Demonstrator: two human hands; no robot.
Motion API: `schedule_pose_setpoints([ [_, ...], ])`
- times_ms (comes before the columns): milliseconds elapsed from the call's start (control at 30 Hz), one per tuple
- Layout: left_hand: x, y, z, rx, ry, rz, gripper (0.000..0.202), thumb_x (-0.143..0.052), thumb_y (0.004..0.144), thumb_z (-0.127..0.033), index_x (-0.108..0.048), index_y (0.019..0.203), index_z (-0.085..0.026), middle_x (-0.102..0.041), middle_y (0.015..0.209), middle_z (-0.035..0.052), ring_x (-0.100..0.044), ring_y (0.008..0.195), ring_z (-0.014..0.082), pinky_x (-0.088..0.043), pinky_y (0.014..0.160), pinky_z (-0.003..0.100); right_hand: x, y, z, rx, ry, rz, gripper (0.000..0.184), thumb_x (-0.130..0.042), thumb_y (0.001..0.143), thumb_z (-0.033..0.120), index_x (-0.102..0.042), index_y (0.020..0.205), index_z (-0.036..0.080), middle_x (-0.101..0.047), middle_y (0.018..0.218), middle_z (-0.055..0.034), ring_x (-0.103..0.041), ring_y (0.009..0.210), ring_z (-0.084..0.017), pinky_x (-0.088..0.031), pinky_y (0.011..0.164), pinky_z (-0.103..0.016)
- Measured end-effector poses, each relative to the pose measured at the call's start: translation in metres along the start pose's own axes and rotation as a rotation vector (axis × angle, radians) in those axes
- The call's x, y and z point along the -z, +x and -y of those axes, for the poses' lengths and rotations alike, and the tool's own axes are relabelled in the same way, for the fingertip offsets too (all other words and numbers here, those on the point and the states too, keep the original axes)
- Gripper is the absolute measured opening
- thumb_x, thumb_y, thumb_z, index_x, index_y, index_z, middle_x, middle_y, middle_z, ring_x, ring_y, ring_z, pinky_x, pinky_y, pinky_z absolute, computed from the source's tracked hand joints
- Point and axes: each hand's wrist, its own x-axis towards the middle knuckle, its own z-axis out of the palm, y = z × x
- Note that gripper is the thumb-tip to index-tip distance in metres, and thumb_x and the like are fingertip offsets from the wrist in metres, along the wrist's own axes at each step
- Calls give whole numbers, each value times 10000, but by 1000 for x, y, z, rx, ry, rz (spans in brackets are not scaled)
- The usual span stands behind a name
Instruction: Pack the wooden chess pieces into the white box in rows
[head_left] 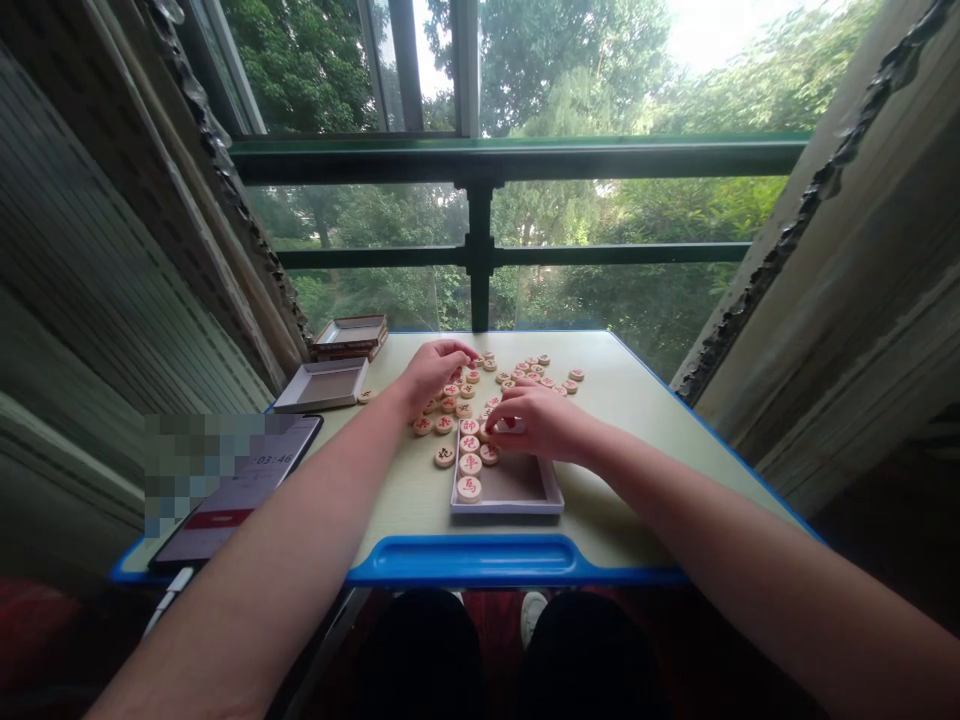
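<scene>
Round wooden Chinese chess pieces with red or black characters lie loose on the table, several of them in a cluster [448, 404] under and beside my left hand [435, 375]. That hand has its fingers stretched out, the fingertips at pieces near the far edge. A shallow white box [551, 495] sits in front of me. Red-marked pieces stand in a column along its left wall, the nearest being a horse piece [469, 489], with another piece [489, 454] beside the column. Over the box's far end, my right hand [536, 420] pinches a chess piece [484, 431], partly hidden by the fingers.
A second white tray [326, 385] and a stack of brown-edged boxes [351, 333] stand at the back left. A phone [240, 490] with a cable [169, 598] lies at the left. The table has a blue rim [472, 578]; curtains and a railed window surround it.
</scene>
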Motion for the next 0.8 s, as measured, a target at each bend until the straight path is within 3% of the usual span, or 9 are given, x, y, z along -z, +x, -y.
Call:
schedule_pose_setpoints([
  [267, 0, 2, 3, -6, 30, -24, 123, -569, 616, -175, -645, 701, -130, -615, 612, 15, -418, 501, 67, -309, 480, 202, -1, 1, -2, 9, 15, -37, 127, -660, 770, 284, -723, 790, 174, -610, 685, -38, -478, 668, -135, -371, 642, -247],
  [433, 8, 10, 4, -49, 50, -119, 148, -535, 595, -178, -635, 687, -120, -611, 592, 11, -398, 468, 60, -303, 459, 194, -2, 1, -2, 0, 30, -41, 128, -663, 764, 277, -715, 827, 178, -616, 681, -27, -497, 671, -134, -384, 662, -252],
  [567, 14, 10, 3, -66, 261, -171, 161, -510, 624, -205, -637, 684, -128, -623, 611, 16, -439, 494, 79, -326, 472, 201, -1, 2, -6, -29, 25, -87, 150, -669, 748, 267, -706, 863, 179, -639, 708, -29, -517, 714, -154, -404, 724, -281],
  [700, 20, 1, -7, -48, 841, -16, 159, -528, 650, -226, -662, 685, -150, -641, 628, 27, -517, 570, 128, -345, 499, 223, -1, 3, -12, -53, 15, -101, 150, -672, 732, 241, -702, 863, 173, -648, 724, -36, -524, 746, -171, -414, 751, -298],
  [800, 30, -11, -22, 45, 1092, 227, 143, -548, 646, -198, -678, 699, -174, -664, 652, 20, -540, 572, 138, -347, 499, 224, -1, 3, -17, -70, 13, -148, 104, -641, 753, 221, -699, 826, 174, -638, 690, -33, -514, 724, -166, -413, 715, -288],
])
